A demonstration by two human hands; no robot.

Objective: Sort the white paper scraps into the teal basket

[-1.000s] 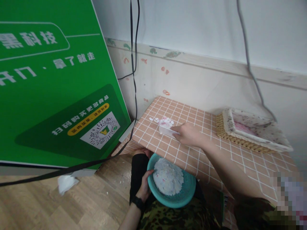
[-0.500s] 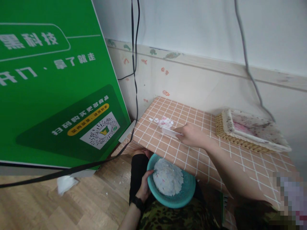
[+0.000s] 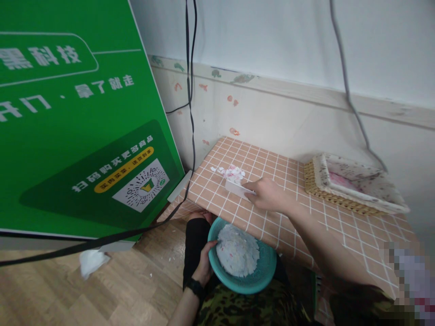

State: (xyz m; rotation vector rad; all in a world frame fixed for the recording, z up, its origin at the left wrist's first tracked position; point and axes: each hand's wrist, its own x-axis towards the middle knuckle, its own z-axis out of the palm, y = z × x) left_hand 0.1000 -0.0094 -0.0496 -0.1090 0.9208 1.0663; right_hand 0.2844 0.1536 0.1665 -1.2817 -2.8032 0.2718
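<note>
My left hand [image 3: 204, 265] grips the rim of a teal bowl [image 3: 261, 274] held below the table's front edge, on my lap. The bowl is full of white paper scraps [image 3: 236, 251]. My right hand [image 3: 268, 194] reaches over the tiled table [image 3: 288, 213] and holds a flat white card [image 3: 236, 188] on edge against the surface. Just beyond the card lies a small pile of white and pink scraps [image 3: 231, 172].
A wicker tray [image 3: 353, 188] with a speckled liner sits at the table's back right. A big green sign [image 3: 74, 117] leans at the left, with black cables [image 3: 190, 104] hanging beside it. A crumpled white tissue [image 3: 91, 260] lies on the wooden floor.
My right hand and the card have shifted slightly, staying beside the scrap pile. The left hand and bowl have hardly moved.
</note>
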